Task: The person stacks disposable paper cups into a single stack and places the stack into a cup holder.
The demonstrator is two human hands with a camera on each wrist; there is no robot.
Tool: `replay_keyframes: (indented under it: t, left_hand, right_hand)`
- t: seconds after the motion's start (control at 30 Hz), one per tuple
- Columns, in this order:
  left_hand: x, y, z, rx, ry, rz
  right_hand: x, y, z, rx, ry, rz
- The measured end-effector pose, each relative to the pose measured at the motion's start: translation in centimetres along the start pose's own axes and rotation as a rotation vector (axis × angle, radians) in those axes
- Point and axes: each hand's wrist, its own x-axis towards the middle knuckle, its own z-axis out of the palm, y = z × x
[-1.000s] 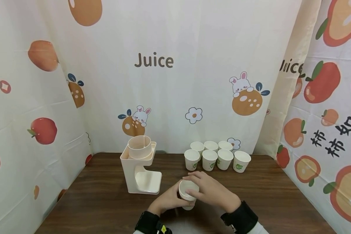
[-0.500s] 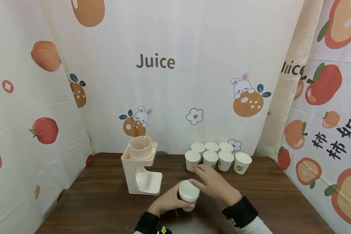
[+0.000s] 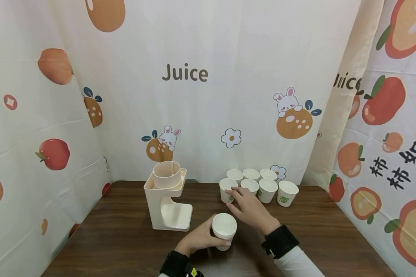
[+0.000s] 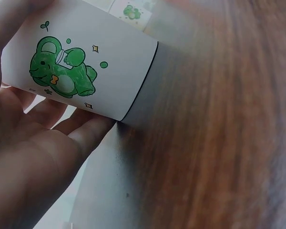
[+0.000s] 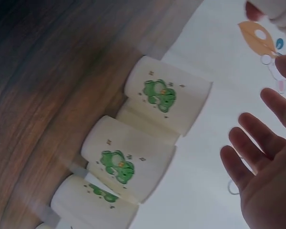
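Observation:
My left hand grips a stack of nested white paper cups near the middle front of the table, mouth up. In the left wrist view, fingers and thumb wrap round a cup printed with a green bear. My right hand is spread, palm down, in front of the cup row in the head view. Its fingertips overlap the front left paper cup there. In the right wrist view the right hand holds nothing; upright bear-print cups stand beyond its fingers.
Several more white paper cups stand in two rows at the back right. A cream juicer-like stand with a round cup-shaped top is at the left. Fruit-print curtains hang behind the dark wooden table.
My right hand has left the stack's rim and moved away and up toward the cup row. The left hand keeps its grip on the stack, nearly in place.

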Motion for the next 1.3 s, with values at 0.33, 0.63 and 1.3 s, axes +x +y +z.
replay_keyframes:
  t: [0.33, 0.63, 1.3]
  left_hand:
    - [0.0, 0.2, 0.1, 0.002, -0.002, 0.006]
    - [-0.1, 0.1, 0.0, 0.0, -0.001, 0.012]
    - [-0.1, -0.1, 0.0, -0.013, -0.005, -0.026]
  right_hand:
    - [0.5, 1.0, 1.2, -0.014, 0.028, 0.021]
    - [2.7, 2.0, 2.2, -0.087, -0.033, 0.072]
    - [6.2, 3.1, 3.4, -0.132, -0.21, 0.182]
